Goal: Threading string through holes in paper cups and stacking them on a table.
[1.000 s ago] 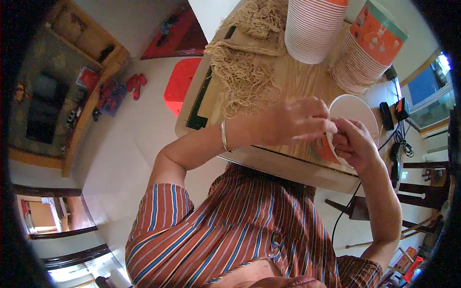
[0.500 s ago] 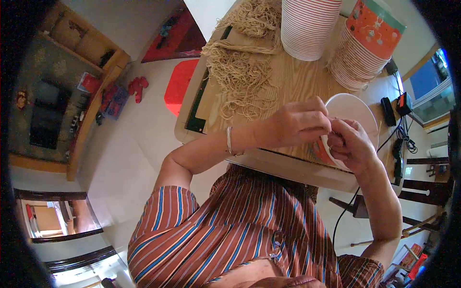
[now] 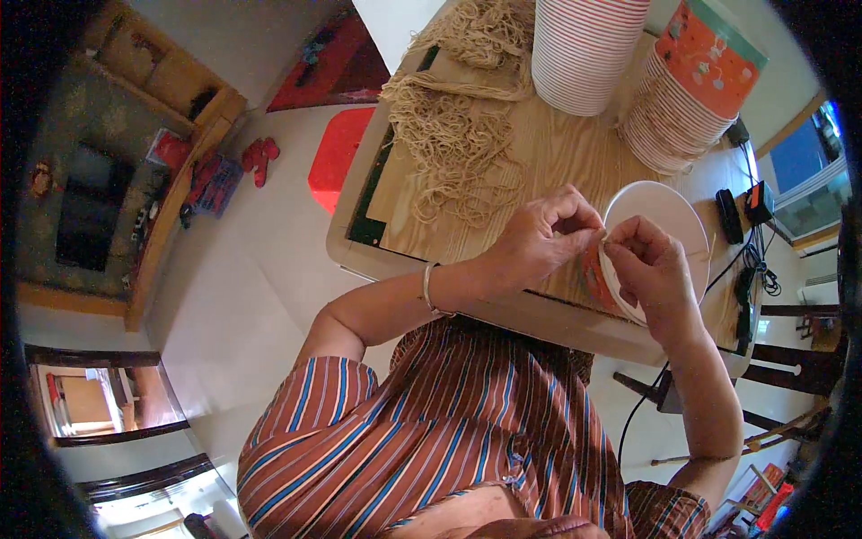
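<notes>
A person's L hand (image 3: 534,244) and R hand (image 3: 657,271) meet fingertip-to-fingertip, both pinched, at the L rim of a white-lined tub (image 3: 663,203); what's gripped, if anything, is too small to tell. Tub sits by the table's (image 3: 561,166) near edge, prob. for reach; twine (image 3: 453,148) lies L, apparently handy; nested tubs (image 3: 588,63) stand behind, presumably stacked to save space.

View was from head-worn L fisheye of pair, facing steeply down: striped shirt (image 3: 422,440) sat v. close, btm ctr; L hand (image 3: 534,247) & R hand (image 3: 654,274) a bit farther, ctr-R; wood-grain tabletop (image 3: 567,148) beyond, upper ctr; pale floor (image 3: 224,260) farther off, L. Straight edges bent nr rim.
</notes>
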The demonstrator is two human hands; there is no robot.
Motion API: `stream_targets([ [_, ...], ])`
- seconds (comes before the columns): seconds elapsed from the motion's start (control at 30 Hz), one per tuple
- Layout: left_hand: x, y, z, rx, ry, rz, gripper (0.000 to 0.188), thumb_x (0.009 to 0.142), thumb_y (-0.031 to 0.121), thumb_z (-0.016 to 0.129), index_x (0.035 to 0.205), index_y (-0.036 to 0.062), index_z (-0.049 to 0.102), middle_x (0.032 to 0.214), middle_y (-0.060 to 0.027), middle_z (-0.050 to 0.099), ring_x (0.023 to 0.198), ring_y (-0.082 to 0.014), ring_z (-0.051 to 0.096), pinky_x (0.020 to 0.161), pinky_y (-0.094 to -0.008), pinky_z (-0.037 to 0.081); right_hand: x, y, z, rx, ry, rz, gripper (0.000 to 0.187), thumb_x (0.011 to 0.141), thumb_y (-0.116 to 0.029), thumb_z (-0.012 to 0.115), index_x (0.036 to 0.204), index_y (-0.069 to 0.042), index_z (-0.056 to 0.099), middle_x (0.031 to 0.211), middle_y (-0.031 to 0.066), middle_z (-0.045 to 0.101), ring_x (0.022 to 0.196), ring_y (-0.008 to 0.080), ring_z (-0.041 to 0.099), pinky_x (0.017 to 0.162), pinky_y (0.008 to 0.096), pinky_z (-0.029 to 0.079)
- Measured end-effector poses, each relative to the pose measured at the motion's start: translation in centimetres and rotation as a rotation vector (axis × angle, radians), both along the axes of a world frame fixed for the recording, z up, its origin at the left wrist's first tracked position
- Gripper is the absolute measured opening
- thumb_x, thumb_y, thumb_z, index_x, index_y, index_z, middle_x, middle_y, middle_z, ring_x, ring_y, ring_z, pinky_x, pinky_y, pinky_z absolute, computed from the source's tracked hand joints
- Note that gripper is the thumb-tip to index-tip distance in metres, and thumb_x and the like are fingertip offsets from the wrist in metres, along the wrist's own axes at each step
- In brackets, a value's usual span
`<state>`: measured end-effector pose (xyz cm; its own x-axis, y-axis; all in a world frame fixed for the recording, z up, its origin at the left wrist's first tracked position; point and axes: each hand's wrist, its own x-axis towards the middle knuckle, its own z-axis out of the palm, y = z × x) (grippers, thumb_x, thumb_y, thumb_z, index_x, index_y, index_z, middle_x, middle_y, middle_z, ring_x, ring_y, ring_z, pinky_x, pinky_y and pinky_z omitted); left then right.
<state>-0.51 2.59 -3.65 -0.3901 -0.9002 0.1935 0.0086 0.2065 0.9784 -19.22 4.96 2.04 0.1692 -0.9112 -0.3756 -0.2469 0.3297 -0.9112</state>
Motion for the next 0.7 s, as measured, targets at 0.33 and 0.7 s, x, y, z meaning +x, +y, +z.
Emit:
stream_targets([
  [0.33,-0.4,-1.1,-0.1,-0.051,-0.038,-0.019,0.010,0.085,0.011,0.068,0.090,0.0023,0.066,0.086,-0.0022,0.059,0.081,-0.0096,0.057,0.072,-0.0246,0.047,0.4,0.7,-1.3,-0.581,0.291,0.064,0.005,0.087,-0.004,0.061,0.090,-0.003,0.057,0.073,0.0066,0.059,0.064,0.0083,0.054,0.058,0.0260,0.046],
  [0.7,0.1,-2.4,-0.9,0.209,0.097,-0.224,0.014,0.087,0.009,0.066,0.097,-0.0015,0.068,0.085,-0.0038,0.066,0.076,-0.0084,0.060,0.069,-0.0240,0.051,0.3,0.3,-1.4,-0.685,0.308,0.092,0.005,0.088,-0.003,0.060,0.092,-0.002,0.056,0.076,0.0112,0.061,0.067,0.0148,0.060,0.061,0.0297,0.049],
])
